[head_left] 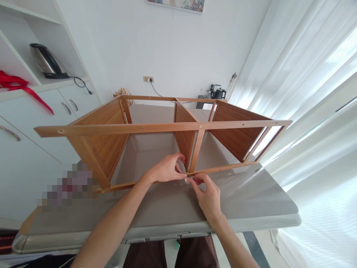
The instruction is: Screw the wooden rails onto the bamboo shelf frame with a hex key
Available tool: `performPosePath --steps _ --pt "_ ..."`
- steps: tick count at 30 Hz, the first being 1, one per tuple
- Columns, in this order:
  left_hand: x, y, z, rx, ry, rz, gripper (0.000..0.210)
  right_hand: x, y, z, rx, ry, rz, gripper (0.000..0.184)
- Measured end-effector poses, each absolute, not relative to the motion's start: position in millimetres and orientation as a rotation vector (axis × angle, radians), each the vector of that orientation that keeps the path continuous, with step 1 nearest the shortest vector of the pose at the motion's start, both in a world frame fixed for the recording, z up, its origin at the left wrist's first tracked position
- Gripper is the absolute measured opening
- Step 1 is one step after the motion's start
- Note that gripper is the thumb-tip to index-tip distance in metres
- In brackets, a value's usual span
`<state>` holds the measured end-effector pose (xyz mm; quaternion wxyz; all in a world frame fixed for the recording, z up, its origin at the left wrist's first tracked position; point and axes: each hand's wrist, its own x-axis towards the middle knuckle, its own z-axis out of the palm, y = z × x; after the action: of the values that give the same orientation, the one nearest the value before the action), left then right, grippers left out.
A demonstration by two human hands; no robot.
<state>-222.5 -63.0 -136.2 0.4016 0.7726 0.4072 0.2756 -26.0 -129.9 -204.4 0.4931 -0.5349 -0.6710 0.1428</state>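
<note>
A wooden shelf frame [147, 128] lies on its side on the grey tabletop [240, 201]. It has slatted end panels and a middle divider [184, 130]. My left hand [169, 168] is curled around the foot of the divider, its fingers against the panel and its thumb at the lower rail [220, 169]. Just to the right, my right hand [208, 193] pinches at the outer side of the same joint. Something small, partly dark and partly pale, shows between the fingertips of both hands; its kind is too small to tell.
A small metal piece [259, 169] rests on the table near the right end. At the back right stands a black kettle [219, 93]. Another kettle [47, 61] and a red ribbon [16, 83] are on the left cabinet. White curtains [315, 93] hang on the right.
</note>
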Motion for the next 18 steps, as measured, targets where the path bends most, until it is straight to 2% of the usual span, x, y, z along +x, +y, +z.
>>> performPosePath --steps 8,14,18 --pt "-222.7 -63.8 -134.0 1.986 1.059 0.682 0.045 -14.6 -135.7 -210.6 -1.416 -1.724 0.417 0.023" --pt "-221.1 -65.6 -132.5 1.977 1.076 0.693 0.044 -27.2 -140.1 -207.0 -1.428 -1.776 0.393 0.033" --pt "-219.3 -66.0 -131.5 1.961 1.073 0.693 0.044 -42.5 -142.8 -202.6 -1.454 -1.620 0.697 0.038"
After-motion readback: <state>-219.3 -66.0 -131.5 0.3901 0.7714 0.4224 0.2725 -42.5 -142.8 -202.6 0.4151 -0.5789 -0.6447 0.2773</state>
